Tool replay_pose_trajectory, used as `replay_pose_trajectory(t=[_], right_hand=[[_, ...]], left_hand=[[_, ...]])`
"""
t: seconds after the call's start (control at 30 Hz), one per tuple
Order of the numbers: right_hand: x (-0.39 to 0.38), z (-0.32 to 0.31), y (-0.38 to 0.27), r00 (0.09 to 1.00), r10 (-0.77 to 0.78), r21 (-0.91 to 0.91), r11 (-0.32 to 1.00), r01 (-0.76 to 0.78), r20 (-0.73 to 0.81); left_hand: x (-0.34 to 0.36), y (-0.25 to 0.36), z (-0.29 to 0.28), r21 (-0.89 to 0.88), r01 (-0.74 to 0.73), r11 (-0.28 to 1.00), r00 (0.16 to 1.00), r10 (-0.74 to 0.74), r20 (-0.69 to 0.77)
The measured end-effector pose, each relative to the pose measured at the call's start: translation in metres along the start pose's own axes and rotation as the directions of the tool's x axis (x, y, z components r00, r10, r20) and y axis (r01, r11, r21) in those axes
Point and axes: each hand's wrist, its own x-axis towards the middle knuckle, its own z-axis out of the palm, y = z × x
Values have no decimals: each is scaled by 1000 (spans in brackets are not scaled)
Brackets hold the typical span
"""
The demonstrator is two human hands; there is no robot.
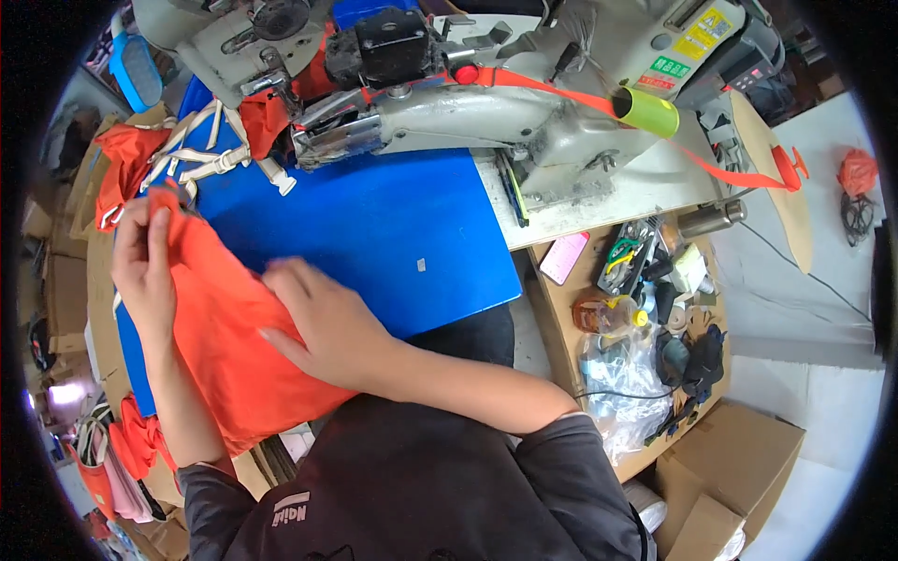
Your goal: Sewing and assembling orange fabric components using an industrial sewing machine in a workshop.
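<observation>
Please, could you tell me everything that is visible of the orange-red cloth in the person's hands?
The orange-red cloth looks like plain, soft fabric with shallow folds. It slants across the blue work surface and extends past its near edge toward the person. The left hand holds its upper end; the right hand, blurred, is at its right edge, thumb over the fabric.

White wall (818,154) right; wooden side table (561,299); cardboard box (748,444) lower right; bright light (65,393) far left.
</observation>
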Motion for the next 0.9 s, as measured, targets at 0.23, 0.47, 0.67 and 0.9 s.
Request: replay_pose_trajectory(t=[0.23, 0.47, 0.67, 0.9], right_hand=[[23, -10, -28, 941, 251, 165, 942, -291, 226], [-12, -48, 7, 822, 525, -116, 851, -512, 223], [32, -62, -4, 990, 132, -156, 980, -123, 50], [67, -54, 13, 976, 217, 309, 927, -213, 21]], left_hand=[[85, -5, 34, 221, -377, 899, 882, 422, -210], [58, -16, 76, -130, -153, 980, 986, 143, -85], [31, 17, 49, -383, 40, 923, 982, 36, 187], [17, 36, 43, -383, 15, 924, 967, 84, 239]])
